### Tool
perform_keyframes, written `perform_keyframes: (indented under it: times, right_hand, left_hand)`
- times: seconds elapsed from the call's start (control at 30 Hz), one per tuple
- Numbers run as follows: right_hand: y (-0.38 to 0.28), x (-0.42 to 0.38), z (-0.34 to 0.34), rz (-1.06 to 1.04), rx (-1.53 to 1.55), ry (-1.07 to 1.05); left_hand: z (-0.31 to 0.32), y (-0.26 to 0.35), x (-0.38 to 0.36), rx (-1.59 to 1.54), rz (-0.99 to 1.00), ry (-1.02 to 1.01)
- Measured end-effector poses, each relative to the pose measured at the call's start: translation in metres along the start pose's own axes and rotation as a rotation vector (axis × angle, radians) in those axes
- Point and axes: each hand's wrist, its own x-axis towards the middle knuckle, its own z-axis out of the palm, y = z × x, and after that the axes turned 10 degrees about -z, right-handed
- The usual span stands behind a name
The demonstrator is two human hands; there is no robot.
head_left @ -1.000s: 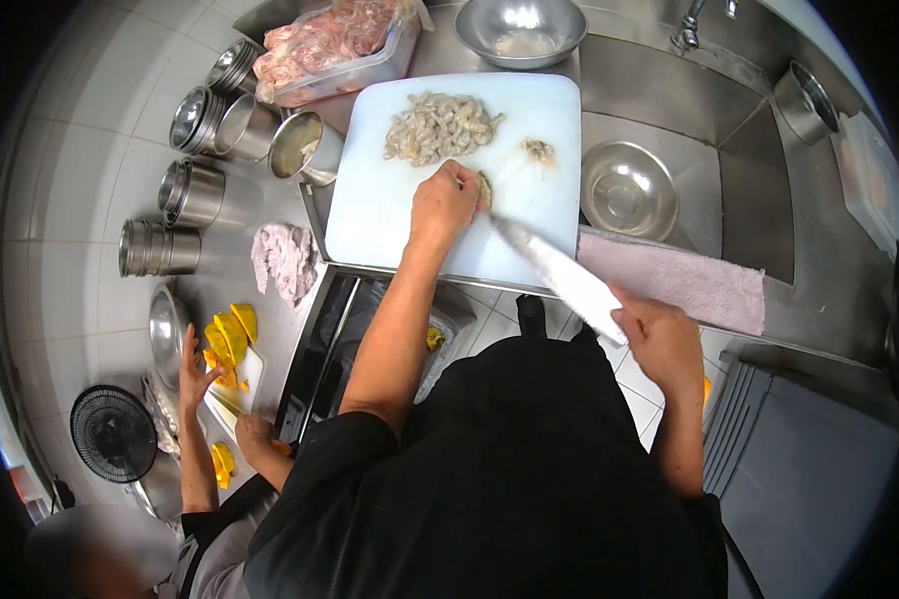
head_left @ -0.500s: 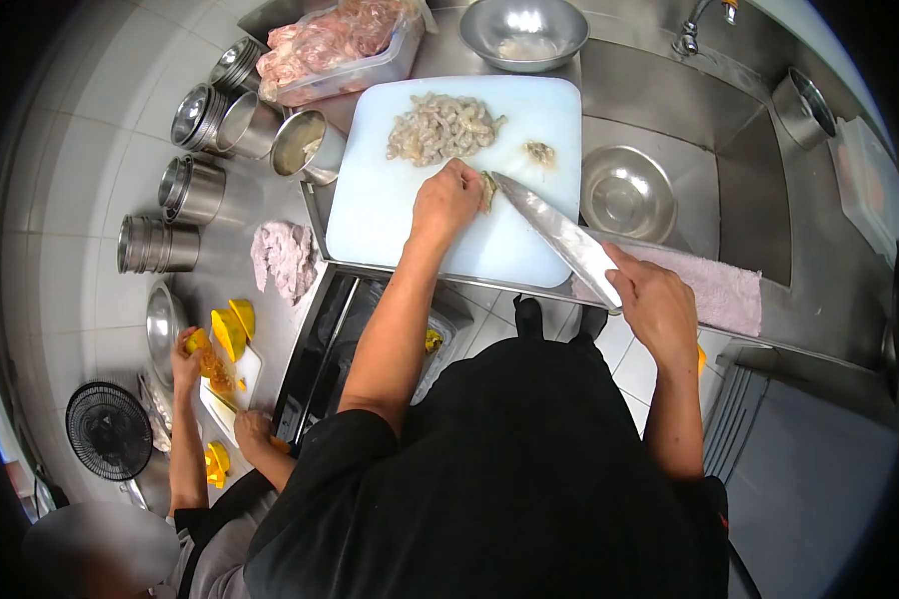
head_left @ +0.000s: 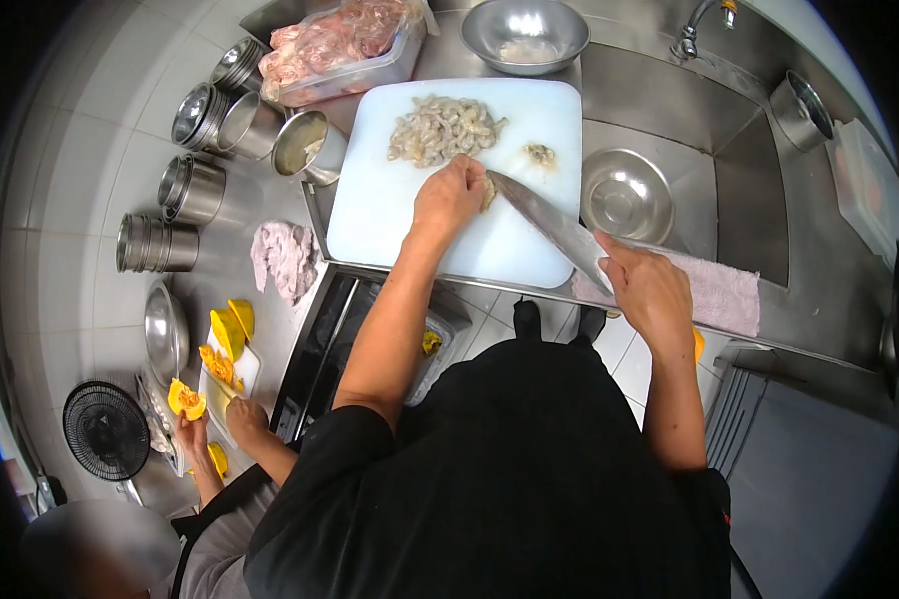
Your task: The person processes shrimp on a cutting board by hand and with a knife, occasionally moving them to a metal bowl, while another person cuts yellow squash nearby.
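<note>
On the white cutting board (head_left: 390, 230), my left hand (head_left: 448, 200) is closed in a pinch at a peeled shrimp (head_left: 488, 195), which the fingers partly cover. My right hand (head_left: 649, 290) grips the handle of a large kitchen knife (head_left: 554, 228). The blade slants up and left across the board, its tip right beside that shrimp. Just beyond my left hand lies a pile of peeled shrimp (head_left: 445, 130). A small heap of dark scraps (head_left: 540, 155) sits to the right of the pile.
Right of the board, a metal bowl (head_left: 627, 195) stands in the sink (head_left: 694, 150). Behind are a tub of bagged meat (head_left: 355, 75) and another bowl (head_left: 524, 35). Metal containers (head_left: 192, 190) line the left counter, where a co-worker's hands (head_left: 245, 419) cut pumpkin (head_left: 187, 399).
The knife and my right hand have shifted slightly up and left, bringing the tip closer to my left fingers. The co-worker's hand has moved a pumpkin piece down and left, off the board.
</note>
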Motion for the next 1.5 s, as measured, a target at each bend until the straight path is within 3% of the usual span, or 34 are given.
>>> perform_keyframes:
  times: [0.07,0.17,0.27,0.47,0.57,1.2,1.5]
  right_hand:
    - [0.000,0.001,0.000,0.003,-0.005,-0.008]
    - [-0.004,0.001,-0.003,0.019,-0.005,-0.024]
    - [-0.003,-0.001,0.003,0.020,0.002,-0.019]
    - [0.001,-0.005,0.010,0.031,0.032,-0.010]
    - [0.004,-0.007,0.012,0.026,0.044,-0.003]
    - [-0.014,-0.007,-0.001,-0.147,-0.023,0.130]
    - [-0.015,0.003,0.003,-0.154,-0.075,0.011]
  left_hand:
    - [0.005,-0.007,0.003,-0.048,0.149,0.066]
    - [-0.003,0.001,0.001,-0.023,0.197,-0.063]
    - [-0.004,0.002,0.003,-0.096,0.102,-0.185]
    - [-0.015,-0.001,-0.021,-0.139,-0.014,-0.053]
    - [-0.013,-0.025,-0.027,-0.087,0.059,0.041]
    - [-0.023,-0.032,-0.034,0.036,0.106,0.074]
    - [-0.021,-0.032,-0.032,0.063,0.105,0.089]
